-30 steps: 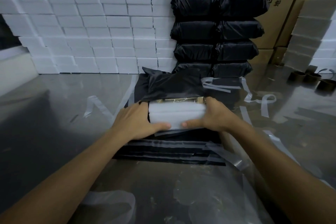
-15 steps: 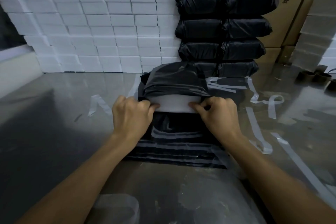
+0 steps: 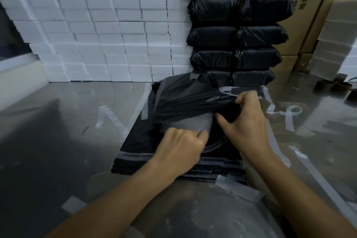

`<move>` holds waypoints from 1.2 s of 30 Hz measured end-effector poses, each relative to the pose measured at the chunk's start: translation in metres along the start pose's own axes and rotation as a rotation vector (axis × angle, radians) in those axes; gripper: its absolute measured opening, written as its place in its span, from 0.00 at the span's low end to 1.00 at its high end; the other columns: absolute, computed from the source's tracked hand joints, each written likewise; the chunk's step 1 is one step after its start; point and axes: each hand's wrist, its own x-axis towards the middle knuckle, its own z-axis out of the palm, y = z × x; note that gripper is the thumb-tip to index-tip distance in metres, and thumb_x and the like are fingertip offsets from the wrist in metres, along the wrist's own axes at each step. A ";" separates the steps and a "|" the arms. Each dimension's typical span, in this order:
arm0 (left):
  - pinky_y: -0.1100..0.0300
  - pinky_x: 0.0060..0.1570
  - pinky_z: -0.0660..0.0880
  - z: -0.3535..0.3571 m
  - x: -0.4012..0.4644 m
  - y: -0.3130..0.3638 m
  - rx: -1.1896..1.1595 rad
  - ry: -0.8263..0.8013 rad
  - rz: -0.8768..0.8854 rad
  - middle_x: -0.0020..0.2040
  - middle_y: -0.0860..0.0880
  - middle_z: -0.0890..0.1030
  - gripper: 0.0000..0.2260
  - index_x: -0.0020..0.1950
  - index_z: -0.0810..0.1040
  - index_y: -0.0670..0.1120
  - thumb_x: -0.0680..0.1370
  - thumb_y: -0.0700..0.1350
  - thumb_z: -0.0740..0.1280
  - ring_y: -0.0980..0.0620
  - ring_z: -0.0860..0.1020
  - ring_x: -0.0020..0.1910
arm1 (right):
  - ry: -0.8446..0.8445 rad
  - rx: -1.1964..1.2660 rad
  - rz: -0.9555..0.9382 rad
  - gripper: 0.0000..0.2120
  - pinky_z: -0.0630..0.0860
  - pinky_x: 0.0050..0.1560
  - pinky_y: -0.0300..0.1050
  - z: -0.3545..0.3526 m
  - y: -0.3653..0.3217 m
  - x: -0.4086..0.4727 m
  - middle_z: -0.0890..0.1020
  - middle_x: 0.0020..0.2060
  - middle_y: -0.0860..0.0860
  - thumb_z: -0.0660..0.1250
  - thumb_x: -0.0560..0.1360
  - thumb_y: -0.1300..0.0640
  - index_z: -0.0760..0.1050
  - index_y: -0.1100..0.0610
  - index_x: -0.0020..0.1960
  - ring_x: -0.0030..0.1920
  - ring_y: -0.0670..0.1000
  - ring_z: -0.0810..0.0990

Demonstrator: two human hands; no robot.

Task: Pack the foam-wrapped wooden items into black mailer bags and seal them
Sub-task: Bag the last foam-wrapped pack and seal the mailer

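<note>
A black mailer bag (image 3: 185,96) lies at the table's middle, bulging around the foam-wrapped item, which is fully hidden inside. Its grey inner flap (image 3: 189,124) shows at the near end. My left hand (image 3: 179,147) grips that flap's near edge with curled fingers. My right hand (image 3: 245,121) pinches the bag's black film at its right corner and pulls it taut. Under both hands sits a flat pile of empty black mailer bags (image 3: 139,152) with grey seal strips.
Sealed black parcels (image 3: 237,35) are stacked at the back beside a wall of white foam blocks (image 3: 100,31). Cardboard boxes (image 3: 309,6) stand at the right. Peeled liner strips (image 3: 289,114) litter the steel table (image 3: 58,121). Tape cores (image 3: 336,85) sit far right.
The white foam-wrapped item has gone fully into the bag and is out of sight. Both hands moved from pushing the item to gripping the bag's open end.
</note>
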 end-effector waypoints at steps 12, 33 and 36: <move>0.58 0.29 0.59 0.028 0.060 -0.005 0.129 -0.307 -0.291 0.34 0.49 0.72 0.12 0.38 0.65 0.49 0.74 0.45 0.69 0.44 0.80 0.38 | -0.503 -0.004 -0.074 0.08 0.65 0.36 0.43 -0.002 0.001 0.008 0.75 0.29 0.47 0.68 0.76 0.67 0.78 0.59 0.39 0.34 0.52 0.75; 0.47 0.45 0.73 0.004 -0.018 -0.078 -0.135 0.102 -0.862 0.52 0.42 0.72 0.31 0.56 0.69 0.42 0.64 0.57 0.78 0.41 0.73 0.50 | -0.434 -0.335 -0.292 0.45 0.57 0.73 0.55 0.038 -0.055 0.029 0.64 0.74 0.51 0.76 0.68 0.45 0.58 0.48 0.78 0.77 0.55 0.57; 0.52 0.42 0.73 0.014 -0.025 -0.085 -0.282 -0.234 -0.893 0.46 0.45 0.77 0.14 0.50 0.77 0.42 0.74 0.53 0.71 0.41 0.78 0.48 | -0.667 -0.441 -0.256 0.49 0.49 0.76 0.66 0.061 -0.052 0.046 0.54 0.80 0.53 0.75 0.69 0.40 0.50 0.47 0.80 0.81 0.57 0.46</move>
